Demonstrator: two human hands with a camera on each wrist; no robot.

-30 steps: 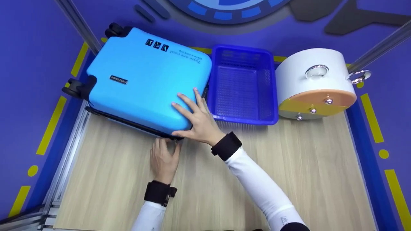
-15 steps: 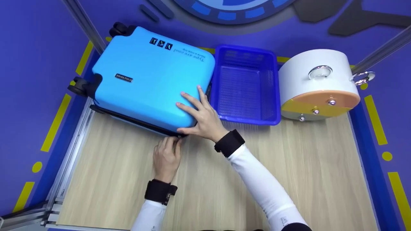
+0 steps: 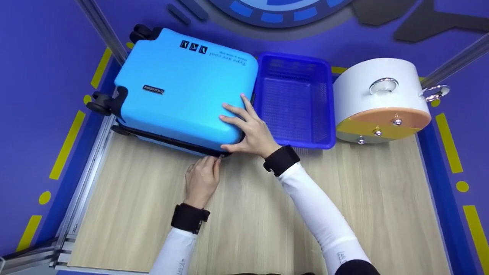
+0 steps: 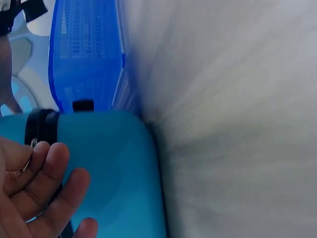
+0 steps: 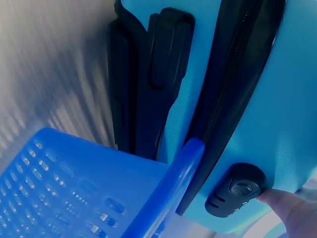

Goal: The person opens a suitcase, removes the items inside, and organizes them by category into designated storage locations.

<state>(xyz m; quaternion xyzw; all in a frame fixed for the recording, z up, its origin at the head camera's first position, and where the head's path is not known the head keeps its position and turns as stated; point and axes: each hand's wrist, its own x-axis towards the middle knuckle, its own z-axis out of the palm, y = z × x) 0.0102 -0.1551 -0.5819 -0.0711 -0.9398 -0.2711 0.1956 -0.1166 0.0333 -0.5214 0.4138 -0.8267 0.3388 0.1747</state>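
Note:
A blue hard-shell suitcase [image 3: 179, 88] lies on its side at the left of the board. My left hand [image 3: 201, 179] is at its near right corner and pinches a small metal zipper pull [image 4: 24, 167] between thumb and forefinger, the other fingers loosely bent. The dark zipper band [image 3: 179, 143] runs along the suitcase's near side. My right hand [image 3: 254, 133] lies on the shell's right end, fingers spread over the top and thumb toward the corner. In the right wrist view a fingertip meets the black lock [image 5: 235, 189] on the suitcase's end.
A blue plastic basket [image 3: 330, 114] stands against the suitcase's right end. Right of it sits a white rounded drawer box [image 3: 382, 86] with orange, yellow and grey fronts and chrome handles. Patterned blue walls [image 3: 34, 95] enclose the wooden board [image 3: 256, 221] on the sides and back.
The suitcase has slid slightly right and away, its right end closer over the basket's edge. My left hand has shifted right and farther off with the zipper pull; my right hand moved with the suitcase.

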